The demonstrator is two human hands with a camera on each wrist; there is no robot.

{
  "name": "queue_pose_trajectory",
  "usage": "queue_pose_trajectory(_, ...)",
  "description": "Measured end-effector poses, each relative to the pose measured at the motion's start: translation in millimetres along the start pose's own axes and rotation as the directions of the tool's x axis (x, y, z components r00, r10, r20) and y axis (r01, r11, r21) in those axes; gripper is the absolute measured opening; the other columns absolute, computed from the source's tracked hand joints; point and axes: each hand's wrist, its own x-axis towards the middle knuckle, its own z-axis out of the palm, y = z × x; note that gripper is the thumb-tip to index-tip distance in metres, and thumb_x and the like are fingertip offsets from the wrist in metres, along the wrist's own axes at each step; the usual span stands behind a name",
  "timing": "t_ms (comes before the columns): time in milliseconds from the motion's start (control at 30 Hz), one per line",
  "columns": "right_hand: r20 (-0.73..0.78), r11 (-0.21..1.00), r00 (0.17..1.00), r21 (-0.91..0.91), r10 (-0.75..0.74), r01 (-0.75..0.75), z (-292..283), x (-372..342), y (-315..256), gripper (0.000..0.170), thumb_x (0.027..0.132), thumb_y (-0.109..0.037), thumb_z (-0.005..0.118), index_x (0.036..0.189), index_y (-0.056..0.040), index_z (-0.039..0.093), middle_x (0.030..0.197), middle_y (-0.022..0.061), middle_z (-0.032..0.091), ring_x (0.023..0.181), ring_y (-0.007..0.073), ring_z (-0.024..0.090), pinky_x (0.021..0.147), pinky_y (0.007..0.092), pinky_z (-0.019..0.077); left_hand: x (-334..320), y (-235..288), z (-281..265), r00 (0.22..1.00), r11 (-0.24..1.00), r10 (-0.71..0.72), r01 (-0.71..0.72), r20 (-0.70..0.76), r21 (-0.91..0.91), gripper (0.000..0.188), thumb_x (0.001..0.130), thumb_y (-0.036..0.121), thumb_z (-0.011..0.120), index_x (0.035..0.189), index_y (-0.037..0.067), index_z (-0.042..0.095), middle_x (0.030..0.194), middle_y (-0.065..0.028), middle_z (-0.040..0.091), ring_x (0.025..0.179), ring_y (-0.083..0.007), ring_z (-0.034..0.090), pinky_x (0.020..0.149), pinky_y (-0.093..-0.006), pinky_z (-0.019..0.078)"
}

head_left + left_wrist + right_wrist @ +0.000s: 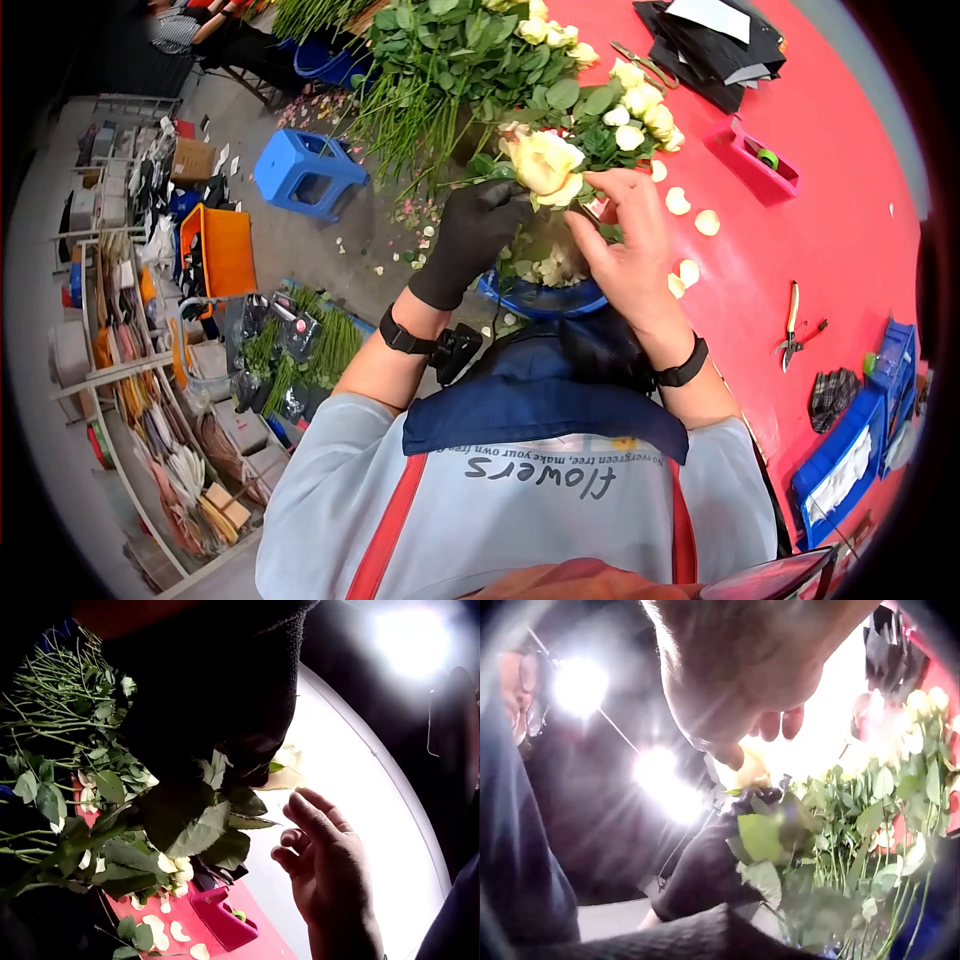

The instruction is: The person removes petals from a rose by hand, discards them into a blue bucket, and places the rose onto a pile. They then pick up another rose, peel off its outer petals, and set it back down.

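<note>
In the head view a pale yellow rose (pixel 547 165) stands bloom up between the two hands. My left hand (pixel 470 235), in a black glove, holds it just below the bloom; the glove hides the gripped part. Green leaves (pixel 199 832) spread out beneath the gloved hand in the left wrist view. My bare right hand (pixel 640 245) is at the bloom's right side, index fingertip at the petal edge and thumb apart from it. That same hand appears in the left wrist view with relaxed, bent fingers (pixel 311 821) beside the petals.
Below the hands is a blue bucket (pixel 545 298) with petals inside. Bunched roses (pixel 645 105) lie on the red table (pixel 760 260), with loose petals (pixel 707 222), a pink holder (pixel 755 160) and pruning shears (pixel 791 330). On the floor at left stands a blue stool (pixel 310 172).
</note>
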Motion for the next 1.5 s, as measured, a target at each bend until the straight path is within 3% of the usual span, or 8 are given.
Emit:
queue_pose_trajectory(200,0.111,0.954,0.957,-0.104,-0.269,0.28,26.0,-4.0,-8.1,0.02,0.071,0.001,0.073,0.086,-0.0034,0.06,0.089,0.0085,0.062,0.082,0.029,0.062,0.067,0.0379,0.0506,-21.0,-4.5,-34.9,0.997,0.986,0.007,-0.02,0.081,0.163,0.024,0.09,0.015,0.061,0.104,-0.003,0.069,0.089,-0.0004,0.068,0.076,-0.0073,0.056,0.068,-0.0241,0.0448)
queue_pose_trajectory(267,0.129,0.972,0.966,-0.049,-0.222,0.23,35.9,-9.1,-9.5,0.019,0.071,0.001,0.072,0.085,-0.0032,0.06,0.085,0.0087,0.062,0.078,0.0288,0.062,0.065,0.0375,0.0506,-27.8,1.8,-46.8,0.989,0.98,-0.075,0.05,0.125,0.194,0.025,0.091,0.016,0.061,0.105,-0.003,0.069,0.092,-0.0014,0.069,0.079,-0.0071,0.057,0.07,-0.0237,0.0455)
queue_pose_trajectory(467,0.266,0.999,0.963,0.034,-0.033,0.025,46.3,-19.4,-8.0,0.016,0.076,-0.001,0.07,0.089,-0.0023,0.061,0.084,0.0118,0.062,0.073,0.0276,0.063,0.063,0.0361,0.0512,-49.1,-13.2,-70.7,0.991,0.964,-0.128,0.134,0.042,-0.229,0.025,0.092,0.017,0.061,0.105,-0.003,0.07,0.092,-0.0023,0.07,0.081,-0.0082,0.059,0.074,-0.0255,0.0465)
queue_pose_trajectory(600,0.354,0.995,0.935,-0.098,0.027,0.008,50.3,-26.5,-7.4,0.023,0.078,-0.002,0.07,0.101,-0.0034,0.065,0.097,0.012,0.062,0.071,0.0246,0.062,0.061,0.031,0.0509,-57.3,-13.8,-77.9,0.992,0.986,-0.105,0.094,-0.075,-0.136,0.025,0.086,0.018,0.064,0.097,-0.004,0.069,0.082,-0.0051,0.068,0.072,-0.0097,0.059,0.066,-0.0266,0.0472)
queue_pose_trajectory(733,0.306,0.997,0.952,0.073,0.012,-0.036,56.0,-28.8,-19.0,0.013,0.083,-0.002,0.07,0.095,-0.0016,0.067,0.086,0.0083,0.062,0.069,0.018,0.061,0.059,0.0276,0.049,-67.2,-15.1,-86.9,0.994,0.996,-0.075,0.07,-0.079,-0.059,0.024,0.084,0.02,0.068,0.093,-0.003,0.069,0.081,-0.0042,0.068,0.071,-0.0083,0.058,0.066,-0.0262,0.047)
queue_pose_trajectory(833,0.267,0.987,0.957,0.14,-0.116,0.08,62.0,-20.1,-38.6,0.011,0.082,-0.001,0.071,0.092,-0.0007,0.067,0.079,0.0074,0.061,0.067,0.0174,0.059,0.056,0.0275,0.0461,-74.0,-16.1,-86.8,0.994,0.999,-0.051,0.05,-0.095,-0.01,0.024,0.083,0.02,0.07,0.092,-0.002,0.069,0.08,-0.0036,0.068,0.071,-0.0075,0.057,0.065,-0.026,0.0469)
queue_pose_trajectory(1200,0.165,0.992,0.985,0.123,-0.048,0.028,80.4,-16.2,-50.7,0.022,0.077,-0.002,0.074,0.097,-0.0029,0.065,0.088,0.0069,0.057,0.069,0.0156,0.055,0.058,0.0268,0.0442,-84.3,-36.3,-81.5,0.994,0.998,-0.064,0.062,-0.09,-0.029,0.026,0.083,0.009,0.068,0.106,-0.003,0.068,0.091,-0.0046,0.071,0.079,-0.0091,0.062,0.073,-0.0264,0.0497)
queue_pose_trajectory(1500,0.278,0.99,0.957,0.131,-0.083,0.048,78.8,-24.3,-50.5,0.016,0.075,-0.001,0.075,0.087,-0.0038,0.064,0.089,0.0064,0.06,0.073,0.0153,0.056,0.061,0.027,0.0456,-95.9,-36.6,-89.0,0.994,0.996,-0.081,0.084,-0.078,0.03,0.021,0.085,0.011,0.066,0.101,-0.002,0.069,0.085,-0.0037,0.069,0.074,-0.0088,0.06,0.069,-0.0261,0.0481)
